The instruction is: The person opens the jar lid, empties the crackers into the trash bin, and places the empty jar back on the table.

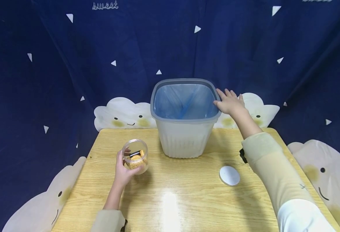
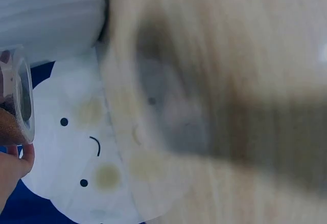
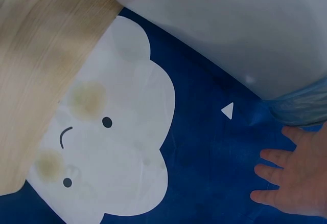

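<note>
My left hand (image 1: pixel 124 170) grips a clear plastic jar (image 1: pixel 145 162) by its side, above the left part of the table. Orange pieces (image 1: pixel 135 158) and a dark strip with a pale edge lie inside the uncovered jar. In the left wrist view the jar (image 2: pixel 26 93) shows only in part, at the left edge. At the back stands a whitish ribbed bin (image 1: pixel 184 138) with a grey-blue rim and a blue liner (image 1: pixel 174 100). My right hand (image 1: pixel 230 103) has its fingers spread at the bin's right rim, the thumb by the edge; firm contact is hard to tell.
A white round lid (image 1: pixel 229 176) lies on the wooden table (image 1: pixel 193 199), right of the bin. Behind hangs a dark blue curtain (image 1: pixel 135 42) with white triangles. Cloud-shaped figures (image 1: pixel 123 112) with faces border the table at the back and sides.
</note>
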{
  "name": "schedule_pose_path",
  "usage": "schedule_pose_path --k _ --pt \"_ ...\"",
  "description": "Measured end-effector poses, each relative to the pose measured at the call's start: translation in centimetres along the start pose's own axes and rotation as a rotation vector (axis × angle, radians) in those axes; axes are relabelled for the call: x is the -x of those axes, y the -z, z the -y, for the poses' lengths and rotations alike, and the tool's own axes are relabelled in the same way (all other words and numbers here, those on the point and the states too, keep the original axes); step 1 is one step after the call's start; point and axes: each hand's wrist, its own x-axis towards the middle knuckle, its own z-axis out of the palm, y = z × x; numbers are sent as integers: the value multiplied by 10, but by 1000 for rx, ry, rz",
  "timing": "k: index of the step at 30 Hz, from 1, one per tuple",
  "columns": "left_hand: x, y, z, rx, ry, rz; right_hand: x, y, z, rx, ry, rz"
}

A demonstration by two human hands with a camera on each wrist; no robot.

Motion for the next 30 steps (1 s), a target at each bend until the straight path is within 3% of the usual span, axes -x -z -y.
schedule_pose_path --k 15,30 --pt "-30 13 -23 -54 -106 -122 0 0 -1 23 -3 3" --pt "-60 16 -50 -84 -129 -160 1 0 0 27 -8 9"
